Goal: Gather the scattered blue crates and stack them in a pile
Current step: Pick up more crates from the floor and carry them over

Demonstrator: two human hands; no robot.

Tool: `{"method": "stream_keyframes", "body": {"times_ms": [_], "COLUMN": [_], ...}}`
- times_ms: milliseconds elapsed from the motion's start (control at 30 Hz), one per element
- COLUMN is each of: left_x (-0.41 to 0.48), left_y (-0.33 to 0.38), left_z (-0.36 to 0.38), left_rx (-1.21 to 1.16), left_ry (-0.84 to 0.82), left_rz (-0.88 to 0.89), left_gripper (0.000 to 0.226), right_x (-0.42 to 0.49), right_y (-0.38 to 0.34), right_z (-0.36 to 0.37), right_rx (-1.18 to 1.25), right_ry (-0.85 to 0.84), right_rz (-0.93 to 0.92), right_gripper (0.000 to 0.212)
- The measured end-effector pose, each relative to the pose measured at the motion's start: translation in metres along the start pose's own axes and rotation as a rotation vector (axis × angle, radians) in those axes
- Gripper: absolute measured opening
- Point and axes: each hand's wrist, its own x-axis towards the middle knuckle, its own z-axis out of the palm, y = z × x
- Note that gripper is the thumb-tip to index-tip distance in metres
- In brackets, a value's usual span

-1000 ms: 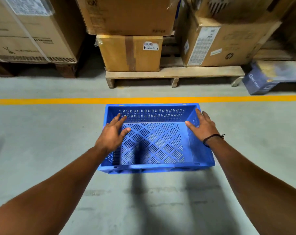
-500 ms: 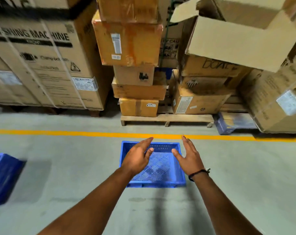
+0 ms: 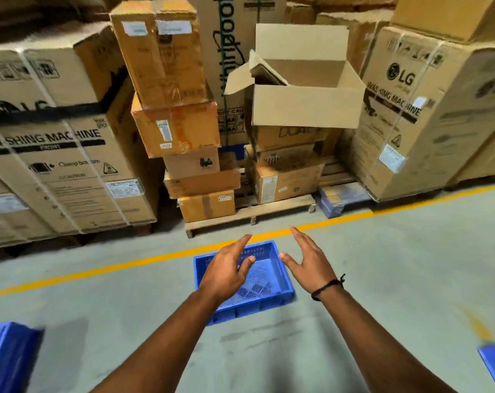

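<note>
Head view: both hands, left (image 3: 225, 275) and right (image 3: 311, 263), were held open, empty, above the blue crate (image 3: 269, 290). Gripping its side walls was judged next.

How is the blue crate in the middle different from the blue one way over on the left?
The middle crate shows whole, open side up, so you see its slotted floor; the left crate is cut off by the picture's edge, showing only one side. The middle crate lies near the yellow line; the left crate is closer to the person. Both hands hang above the middle crate, none near the left crate. Both are blue, slotted, and on the floor.
</note>
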Motion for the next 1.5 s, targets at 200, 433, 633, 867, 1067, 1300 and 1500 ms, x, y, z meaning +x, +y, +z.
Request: {"method": "stream_keyframes", "body": {"times_ms": [200,433,633,867,1067,1300,1500], "left_x": [-0.03,-0.077,-0.147,-0.262,-0.375,-0.456,-0.488], "left_y": [0.025,0.053,0.114,0.18,0.198,0.209,0.252], "left_z": [0.012,0.039,0.087,0.136,0.159,0.189,0.232], "left_rx": [-0.066,-0.079,-0.101,-0.156,-0.175,-0.136,-0.119], "left_ry": [-0.104,-0.266,-0.422,-0.601,-0.731,-0.806,-0.849], "left_rz": [0.221,0.434,0.684,0.905,0.95,0.998,1.044], "left_gripper": [0.056,0.056,0.055,0.055,0.054,0.055,0.056], "right_x": [-0.08,-0.216,-0.355,-0.518,-0.655,-0.753,-0.78], "right_y": [-0.009,-0.024,-0.02,-0.028,-0.042,-0.045,-0.006], "right_z": [-0.027,-0.041,-0.058,-0.064,-0.045,-0.04,-0.072], "right_rx": [-0.015,-0.026,-0.072,-0.108,-0.123,-0.156,-0.181], "right_ry": [0.173,0.422,0.636,0.838,0.956,0.994,1.016], "right_rz": [0.101,0.273,0.496,0.736,0.867,0.946,0.973], "right_gripper": [0.071,0.071,0.072,0.071,0.07,0.07,0.071]}}
